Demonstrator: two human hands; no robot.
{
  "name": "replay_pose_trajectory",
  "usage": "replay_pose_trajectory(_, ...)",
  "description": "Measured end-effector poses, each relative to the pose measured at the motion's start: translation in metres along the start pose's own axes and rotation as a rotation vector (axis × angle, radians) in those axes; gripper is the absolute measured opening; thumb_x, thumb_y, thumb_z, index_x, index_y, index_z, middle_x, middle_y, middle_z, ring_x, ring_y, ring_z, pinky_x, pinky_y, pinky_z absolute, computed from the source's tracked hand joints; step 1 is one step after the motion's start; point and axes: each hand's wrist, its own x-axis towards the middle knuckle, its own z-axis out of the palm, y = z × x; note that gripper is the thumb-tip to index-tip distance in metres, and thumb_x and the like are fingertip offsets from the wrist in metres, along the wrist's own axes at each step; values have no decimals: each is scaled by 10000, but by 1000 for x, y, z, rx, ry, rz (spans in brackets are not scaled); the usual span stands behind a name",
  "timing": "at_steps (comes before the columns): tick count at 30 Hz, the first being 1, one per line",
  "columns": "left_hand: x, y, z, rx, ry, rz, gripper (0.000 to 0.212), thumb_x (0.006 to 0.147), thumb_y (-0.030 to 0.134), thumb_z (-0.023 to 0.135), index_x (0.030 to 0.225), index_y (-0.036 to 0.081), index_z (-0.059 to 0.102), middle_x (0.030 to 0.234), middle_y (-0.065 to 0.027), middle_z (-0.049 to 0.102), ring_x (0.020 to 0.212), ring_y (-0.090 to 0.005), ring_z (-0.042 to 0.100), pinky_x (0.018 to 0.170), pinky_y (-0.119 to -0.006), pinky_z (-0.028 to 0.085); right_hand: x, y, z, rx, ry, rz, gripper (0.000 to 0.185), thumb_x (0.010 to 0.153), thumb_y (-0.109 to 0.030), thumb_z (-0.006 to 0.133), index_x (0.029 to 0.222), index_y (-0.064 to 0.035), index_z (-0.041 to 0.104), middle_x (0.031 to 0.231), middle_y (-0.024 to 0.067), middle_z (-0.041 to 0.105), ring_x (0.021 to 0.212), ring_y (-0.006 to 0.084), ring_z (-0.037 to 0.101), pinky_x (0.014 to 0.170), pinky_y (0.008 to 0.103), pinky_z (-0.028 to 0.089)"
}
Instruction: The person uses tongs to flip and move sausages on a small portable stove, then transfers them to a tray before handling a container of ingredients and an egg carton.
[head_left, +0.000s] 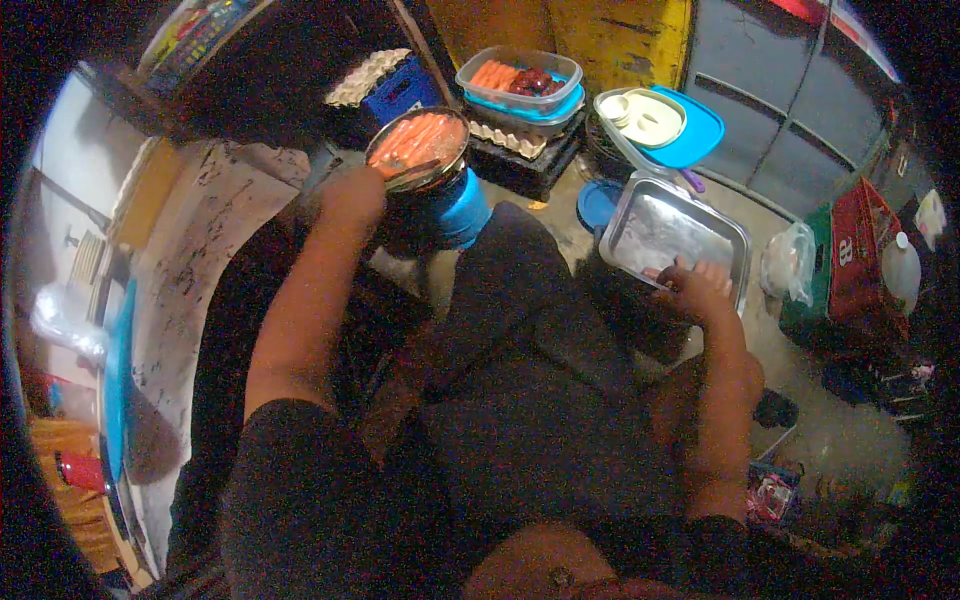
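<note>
A round frying pan (450, 142) of orange-red sausages (420, 139) in liquid sits above a blue gas cylinder (465, 210). At the pan's near left rim is my left hand (354, 196), its fingers closed around what looks like a dark long utensil (420, 172) reaching into the pan. The utensil's grip is hidden in the fist. To the right, a rectangular metal tray (660, 217) stands with nothing visible on its shiny bottom. My right hand (694, 289) is over its near edge, palm up and fingers spread, holding nothing that I can make out.
Behind the pan, a clear plastic container (555, 67) holds sausages and dark red pieces on egg cartons (506, 141). A tub of cream-coloured batter with a scoop (615, 109) stands beside a blue lid (694, 131). Red crate (862, 247) and plastic bag (787, 259) lie right.
</note>
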Motion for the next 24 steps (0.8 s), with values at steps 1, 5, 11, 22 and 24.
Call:
replay_pose_trajectory(1,4,3,-5,23,-17,-3,286,858,143,452,1016,37,666,1055,-180,656,966,-333,646,821,-471,506,-1,-2,-7,-18,-53,-3,594,774,-620,571,1251,-269,516,1315,209,408,1266,430,311,1028,602,212)
replay_pose_trajectory(5,31,-9,10,26,-131,13,291,853,157,460,1024,42,666,1078,-172,650,982,-330,640,821,-471,505,-3,-4,-14,25,-89,-32,645,760,-664,557,1278,-284,496,1363,217,370,1290,440,277,1024,594,206)
replay_pose_trajectory(11,40,-22,35,-120,-12,-166,289,847,167,469,1004,36,674,1075,-195,644,971,-354,638,826,-476,503,-4,5,1,58,99,-95,358,754,-508,682,1046,-302,666,1095,142,524,1102,351,420,932,484,312)
replay_pose_trajectory(22,26,-19,3,-91,-39,-94,274,824,138,496,1000,3,656,1063,-223,637,974,-379,627,838,-472,498,2,9,13,15,130,-57,395,729,-482,717,1078,-309,650,1135,136,503,1126,359,415,936,516,308)
replay_pose_trajectory(24,26,-25,2,-102,-71,-51,284,834,138,474,1003,-1,655,1072,-228,632,982,-382,623,843,-473,492,2,5,9,-14,41,-57,480,745,-547,653,1151,-298,600,1226,171,447,1195,393,354,981,546,246)
